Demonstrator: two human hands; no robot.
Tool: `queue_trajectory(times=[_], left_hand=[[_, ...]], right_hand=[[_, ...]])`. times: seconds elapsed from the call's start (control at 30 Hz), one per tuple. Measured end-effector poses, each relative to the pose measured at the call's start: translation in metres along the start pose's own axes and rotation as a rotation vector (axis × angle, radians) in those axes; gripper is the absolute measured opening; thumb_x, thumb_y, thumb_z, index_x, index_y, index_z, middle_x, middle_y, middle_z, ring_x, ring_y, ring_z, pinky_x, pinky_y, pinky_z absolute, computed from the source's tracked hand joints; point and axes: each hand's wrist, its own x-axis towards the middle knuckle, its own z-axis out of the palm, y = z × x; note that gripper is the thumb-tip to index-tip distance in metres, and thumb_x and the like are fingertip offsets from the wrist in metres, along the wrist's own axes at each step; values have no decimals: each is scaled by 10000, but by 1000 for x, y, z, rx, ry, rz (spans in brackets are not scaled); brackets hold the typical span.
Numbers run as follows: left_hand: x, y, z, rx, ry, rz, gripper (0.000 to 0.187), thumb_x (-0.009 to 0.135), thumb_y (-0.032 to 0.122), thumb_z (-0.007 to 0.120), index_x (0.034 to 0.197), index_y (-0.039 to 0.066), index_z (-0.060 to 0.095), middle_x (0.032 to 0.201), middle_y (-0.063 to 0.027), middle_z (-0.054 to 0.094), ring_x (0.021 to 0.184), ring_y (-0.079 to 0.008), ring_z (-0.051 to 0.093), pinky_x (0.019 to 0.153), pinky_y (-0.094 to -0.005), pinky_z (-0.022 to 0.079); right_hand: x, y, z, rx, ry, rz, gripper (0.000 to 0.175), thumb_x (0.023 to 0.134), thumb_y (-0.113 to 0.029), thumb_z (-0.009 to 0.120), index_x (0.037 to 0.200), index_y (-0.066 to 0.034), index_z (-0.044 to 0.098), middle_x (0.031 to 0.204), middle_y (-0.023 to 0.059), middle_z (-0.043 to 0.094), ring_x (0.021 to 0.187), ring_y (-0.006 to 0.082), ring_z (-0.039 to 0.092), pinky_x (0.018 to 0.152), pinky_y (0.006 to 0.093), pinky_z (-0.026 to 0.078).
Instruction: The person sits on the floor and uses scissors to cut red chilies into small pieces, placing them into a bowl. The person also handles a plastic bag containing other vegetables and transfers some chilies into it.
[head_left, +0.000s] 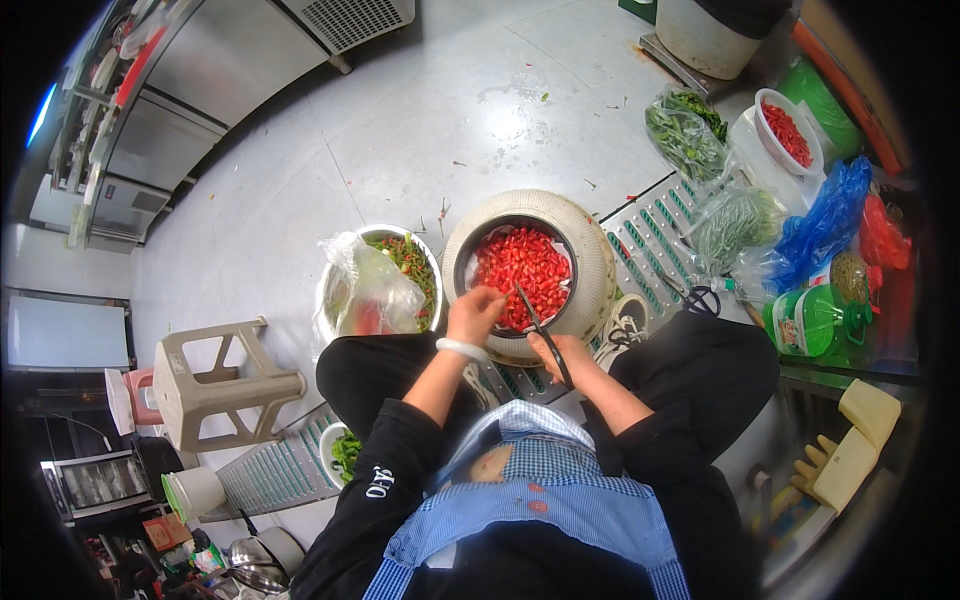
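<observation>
My left hand (474, 313), with a white bangle at the wrist, is at the lower left rim of a round pot filled with red chili peppers (525, 266). Its fingertips are pinched together on a small chili, partly hidden by the fingers. My right hand (564, 354) holds black-handled scissors (534, 315), their blades pointing over the peppers near my left fingertips. The pot sits in a ring-like, pale woven stand (592, 255). To its left, a white basin (326, 300) holds green stems and red chilies, partly covered by a clear plastic bag (371, 277).
Bagged greens (682, 135), a white basket (766, 146) of red chilies, a blue plastic bag (821, 225) and a green bottle (814, 322) stand right. A second pair of scissors (701, 298) lies by my knee. A plastic stool (180, 382) stands left; metal drain grating (645, 240) crosses the floor.
</observation>
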Motion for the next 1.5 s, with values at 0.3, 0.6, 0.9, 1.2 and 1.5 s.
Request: queue_trajectory(times=[0.3,0.6,0.9,1.2,1.5], left_hand=[[2,0,-1,29,-12,11,74,752,73,589,768,4,566,663,10,548,588,-44,471,544,-176,393],[2,-2,0,46,4,37,68,749,67,590,764,4,572,651,14,546,584,-44,469,539,-176,388],[42,-11,-59,44,826,175,208,720,74,606,902,12,530,818,-63,552,770,-143,507,678,-275,405],[63,25,-25,849,471,502,28,648,88,611,669,90,592,809,-65,556,827,-260,492,738,-364,380],[75,28,3,1139,-37,-122,200,804,107,373,911,32,524,904,-176,580,857,-307,561,725,-380,452]], right_hand=[[-3,-2,-1,-100,-36,-47,590,775,-572,364,742,-17,561,635,112,554,678,243,552,633,337,402],[-5,-5,-5,-28,-44,10,599,723,-607,443,651,-21,545,441,59,456,396,149,479,405,260,375],[3,-3,-6,244,137,15,597,735,-587,456,726,3,541,477,13,429,392,132,464,400,243,390],[1,-8,-9,325,134,-54,517,748,-535,494,715,-21,537,463,-4,401,373,114,444,382,236,377],[-1,-12,-9,311,148,-86,510,748,-520,502,750,-12,548,488,21,441,384,132,463,389,244,382]])
